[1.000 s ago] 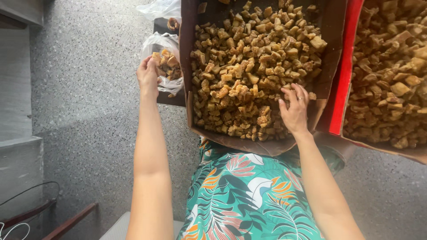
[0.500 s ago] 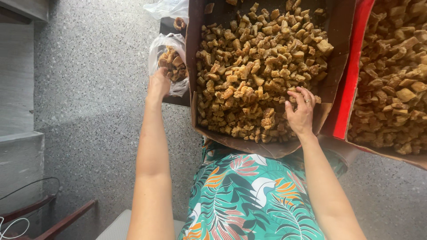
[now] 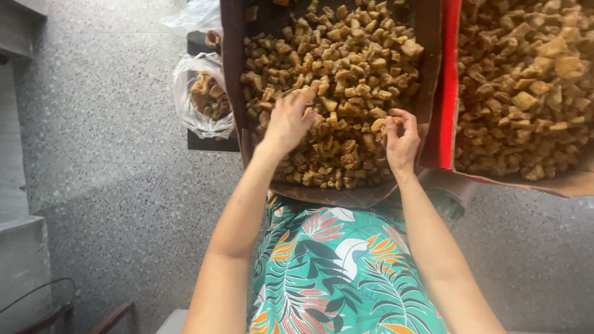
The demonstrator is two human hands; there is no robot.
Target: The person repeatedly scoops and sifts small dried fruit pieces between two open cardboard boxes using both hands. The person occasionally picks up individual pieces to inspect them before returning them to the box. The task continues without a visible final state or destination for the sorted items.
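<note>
A brown cardboard box [image 3: 232,74] in front of me is filled with small golden-brown fried pieces [image 3: 346,68]. My left hand [image 3: 286,124] lies fingers-down in the pile near its left side, digging among the pieces. My right hand [image 3: 401,141] rests on the pile near the box's right wall, its fingers curled around a few pieces. A clear plastic bag [image 3: 201,102] holding several of the same pieces stands just left of the box.
A second box [image 3: 526,86] of the same pieces, with a red inner wall [image 3: 450,86], stands to the right. The bag rests on a dark tray [image 3: 213,143]. Speckled grey floor [image 3: 105,154] spreads left. My patterned green dress [image 3: 334,266] fills the foreground.
My left hand has left the plastic bag and moved right into the box's pile. My right hand has stayed on the pile, curling its fingers.
</note>
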